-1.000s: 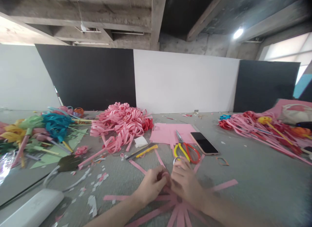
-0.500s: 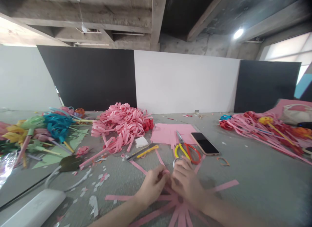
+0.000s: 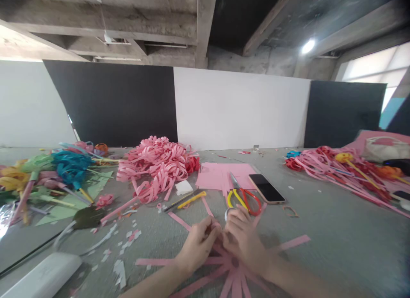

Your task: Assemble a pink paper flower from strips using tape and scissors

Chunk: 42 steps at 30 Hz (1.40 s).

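Observation:
Pink paper strips [image 3: 235, 277] spread like rays from a centre on the grey table, below and around both hands. Above that centre, my left hand [image 3: 199, 242] pinches a curled pink strip [image 3: 216, 225] between thumb and fingers. My right hand [image 3: 242, 235] is closed right beside it, fingers bent toward the same strip; what its fingertips grip is hidden. Just beyond the right hand lie scissors [image 3: 252, 202] with yellow and red handles, and a white roll [image 3: 228, 213] partly covered by the fingers.
Pink sheets [image 3: 209, 176] and a phone [image 3: 267, 189] lie behind the scissors. A yellow cutter [image 3: 192, 200] is left of them. Curled pink paper [image 3: 160, 165] is heaped at back left, paper flowers [image 3: 72, 165] further left, a white device [image 3: 45, 279] at front left, more strips [image 3: 323, 161] at right.
The whole view has shifted slightly, so things on the table appear a little further left. Both hands keep nearly the same pose around the curled strip.

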{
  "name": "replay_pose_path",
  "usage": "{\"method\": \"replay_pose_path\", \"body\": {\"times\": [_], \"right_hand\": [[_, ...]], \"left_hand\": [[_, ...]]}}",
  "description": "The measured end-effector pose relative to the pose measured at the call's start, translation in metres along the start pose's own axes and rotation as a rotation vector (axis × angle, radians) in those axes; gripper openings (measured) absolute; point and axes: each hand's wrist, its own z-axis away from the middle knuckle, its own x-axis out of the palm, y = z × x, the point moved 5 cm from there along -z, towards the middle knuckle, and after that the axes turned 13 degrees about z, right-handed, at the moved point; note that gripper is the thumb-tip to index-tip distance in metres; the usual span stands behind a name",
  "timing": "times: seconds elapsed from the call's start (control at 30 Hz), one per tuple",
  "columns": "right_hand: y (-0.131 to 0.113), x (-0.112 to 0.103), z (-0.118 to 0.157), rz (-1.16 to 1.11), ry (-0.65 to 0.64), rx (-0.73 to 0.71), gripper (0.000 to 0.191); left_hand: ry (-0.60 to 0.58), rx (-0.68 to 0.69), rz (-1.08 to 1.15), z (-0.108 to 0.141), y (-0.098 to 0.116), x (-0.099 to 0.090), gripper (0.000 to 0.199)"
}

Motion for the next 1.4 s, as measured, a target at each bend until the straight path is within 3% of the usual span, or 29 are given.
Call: {"method": "replay_pose_path", "body": {"times": [0.47, 0.67, 0.9, 1.2, 1.4], "right_hand": [[0.0, -0.002, 0.003, -0.024, -0.036, 0.022, 0.015], [0.01, 0.002, 0.007, -0.073, -0.002, 0.113, 0.018], [0.015, 0.002, 0.005, -0.113, -0.021, 0.196, 0.014], [0.015, 0.004, 0.007, -0.088, 0.003, 0.138, 0.019], [0.016, 0.004, 0.006, -0.109, 0.029, 0.119, 0.021]], "left_hand": [[0.038, 0.035, 0.049, 0.002, 0.003, -0.001, 0.022], [0.206, -0.003, 0.292, -0.007, -0.006, -0.015, 0.022], [0.115, 0.011, 0.311, -0.011, -0.01, -0.011, 0.017], [0.081, -0.039, 0.402, -0.011, -0.007, -0.005, 0.013], [0.063, -0.038, 0.276, -0.01, -0.012, -0.007, 0.016]]}}
